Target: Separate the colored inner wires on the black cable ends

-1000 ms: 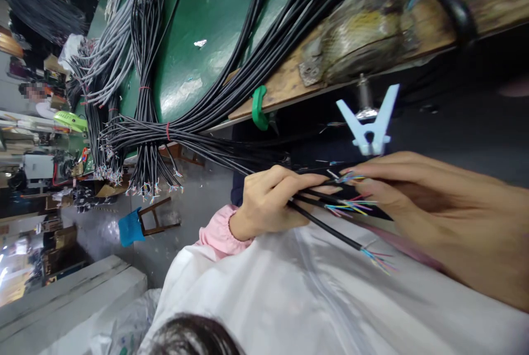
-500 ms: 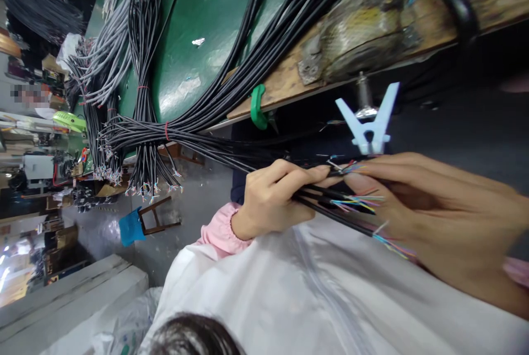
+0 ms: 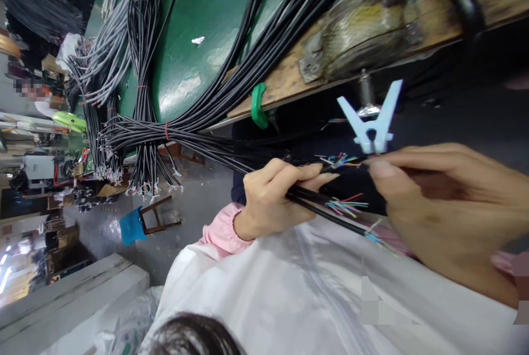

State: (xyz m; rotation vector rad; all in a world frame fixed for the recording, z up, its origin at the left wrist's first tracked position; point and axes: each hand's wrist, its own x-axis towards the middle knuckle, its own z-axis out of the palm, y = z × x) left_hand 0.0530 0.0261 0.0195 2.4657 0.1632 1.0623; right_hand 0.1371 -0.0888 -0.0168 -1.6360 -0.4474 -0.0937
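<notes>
Several black cables [image 3: 326, 213] with thin coloured wires fanning from their ends are gripped by my left hand [image 3: 276, 195], thumb and forefinger pinched near one cable's end. My right hand [image 3: 446, 200] is to the right, its thumb and forefinger pressed together at the tips of the coloured wires [image 3: 345, 161] of that cable; exactly what lies between them is too small to make out. Just above these fingertips stands a light blue clip [image 3: 372, 129], below a metal fitting [image 3: 366, 90]. Lower down, more coloured wire ends [image 3: 349, 206] hang free between my hands.
A green table [image 3: 198, 7] holds black cable bundles [image 3: 167, 130] and grey cables [image 3: 109, 57]. A green clamp [image 3: 259, 106] grips its wooden edge near a plastic-wrapped object [image 3: 359, 41]. A blue-topped stool [image 3: 132, 226] stands on the floor. A person [image 3: 41, 102] is at far left.
My right hand has moved slightly right, away from my left hand, uncovering more of the upper cable's coloured wires. The lower wire ends have shifted a little left.
</notes>
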